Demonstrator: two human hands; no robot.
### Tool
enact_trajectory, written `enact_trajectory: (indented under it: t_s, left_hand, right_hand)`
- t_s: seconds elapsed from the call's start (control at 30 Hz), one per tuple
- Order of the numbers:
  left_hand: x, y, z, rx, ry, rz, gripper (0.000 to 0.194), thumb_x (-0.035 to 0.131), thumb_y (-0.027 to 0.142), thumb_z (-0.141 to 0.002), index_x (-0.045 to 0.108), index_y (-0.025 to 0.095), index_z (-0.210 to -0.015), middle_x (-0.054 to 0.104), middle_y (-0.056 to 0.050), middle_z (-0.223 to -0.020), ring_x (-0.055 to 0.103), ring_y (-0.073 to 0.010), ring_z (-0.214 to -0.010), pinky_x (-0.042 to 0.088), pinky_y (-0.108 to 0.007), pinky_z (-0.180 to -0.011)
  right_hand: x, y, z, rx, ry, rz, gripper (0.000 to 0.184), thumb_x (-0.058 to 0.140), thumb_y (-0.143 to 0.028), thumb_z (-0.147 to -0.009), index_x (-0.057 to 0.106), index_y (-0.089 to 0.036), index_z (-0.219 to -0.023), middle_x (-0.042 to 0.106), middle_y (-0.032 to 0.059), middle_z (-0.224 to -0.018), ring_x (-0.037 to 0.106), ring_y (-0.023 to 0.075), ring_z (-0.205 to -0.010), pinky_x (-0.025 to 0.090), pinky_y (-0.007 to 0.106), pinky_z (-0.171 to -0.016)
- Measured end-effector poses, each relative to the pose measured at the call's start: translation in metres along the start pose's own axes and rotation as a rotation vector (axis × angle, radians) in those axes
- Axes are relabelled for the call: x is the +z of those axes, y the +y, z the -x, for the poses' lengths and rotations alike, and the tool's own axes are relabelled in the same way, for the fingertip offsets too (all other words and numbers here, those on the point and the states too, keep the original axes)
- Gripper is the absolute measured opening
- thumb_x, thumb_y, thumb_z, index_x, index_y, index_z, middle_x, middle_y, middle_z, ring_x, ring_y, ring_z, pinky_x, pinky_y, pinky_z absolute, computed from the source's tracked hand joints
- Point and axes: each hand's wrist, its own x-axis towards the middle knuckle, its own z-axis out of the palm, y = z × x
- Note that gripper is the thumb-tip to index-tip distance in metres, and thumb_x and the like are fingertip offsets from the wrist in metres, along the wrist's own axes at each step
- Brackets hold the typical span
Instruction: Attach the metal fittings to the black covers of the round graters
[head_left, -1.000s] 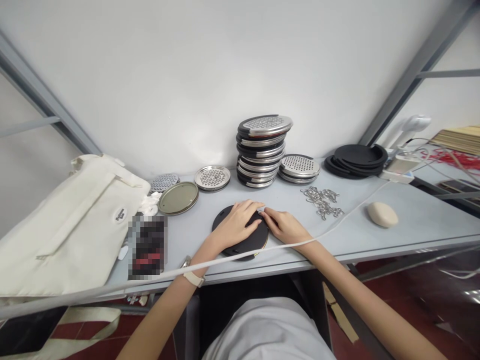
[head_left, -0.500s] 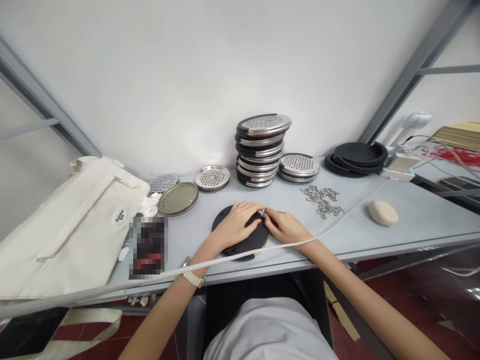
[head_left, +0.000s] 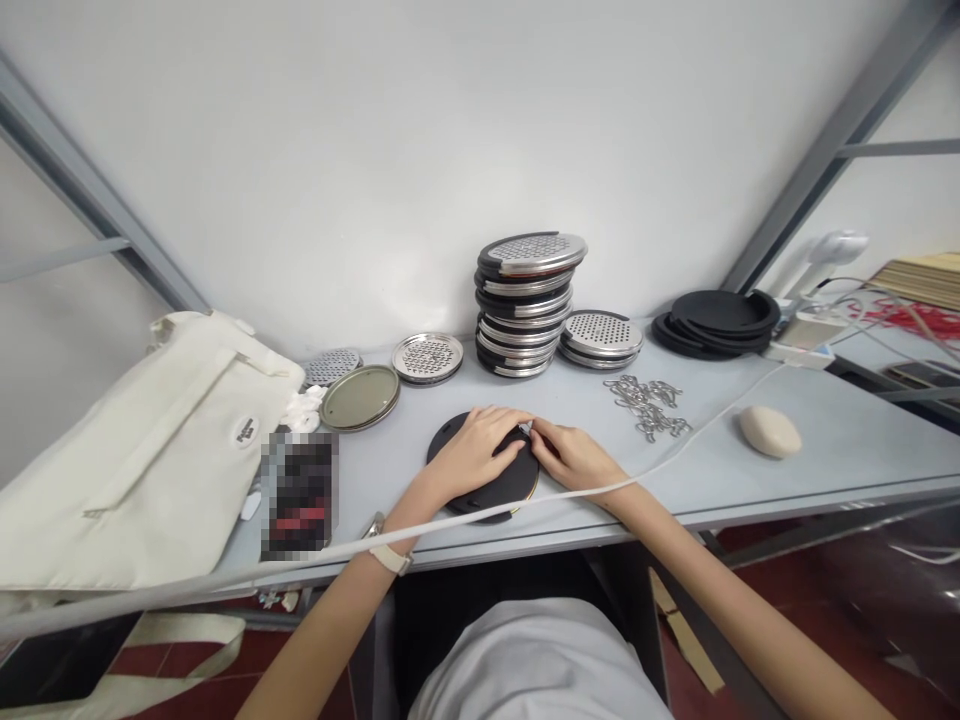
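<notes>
A round black holder (head_left: pixel 498 488), with a thin gold-coloured edge at its right, lies on the table in front of me. My left hand (head_left: pixel 480 448) rests over it, palm down, fingers curving past its far side and thumb on top. At its upper right edge, my right hand (head_left: pixel 571 456) is closed, thumb and forefinger pinching a small metal clip (head_left: pixel 524 427). Fingertips of both hands meet around this clip, and most of it is hidden. A heap of similar metal clips (head_left: pixel 646 405) lies right of my hands.
Behind stand a tall stack of round graters (head_left: pixel 525 305) and a lower stack (head_left: pixel 600 340). Black holders (head_left: pixel 716 325) are piled at right, near a pale rounded object (head_left: pixel 770 431). Olive lids (head_left: pixel 361 396) and a cream bag (head_left: pixel 161 450) are at left. A white cable (head_left: pixel 450 520) crosses before my arms.
The view shifts slightly. Both hands stay at the holder's upper right edge, with the fingertips drawn a little closer together around the clip.
</notes>
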Motion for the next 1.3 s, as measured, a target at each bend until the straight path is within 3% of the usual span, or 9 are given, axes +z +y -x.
enact_trajectory:
  t_s: [1.3]
  left_hand:
    - [0.0001,0.0000,0.0005,-0.002,-0.002,-0.010,0.028,0.045,0.018,-0.092,0.048,0.020,-0.120,0.057,-0.006,-0.120,0.051,-0.0199,-0.114,0.036,-0.037,-0.100]
  right_hand:
    - [-0.0005,-0.0007,-0.0006,0.008,-0.020,0.002,0.024,0.030,-0.026,-0.094,0.053,-0.018,-0.095,0.065,0.0064,-0.075,0.061,0.0177,-0.063,0.038,0.025,-0.059]
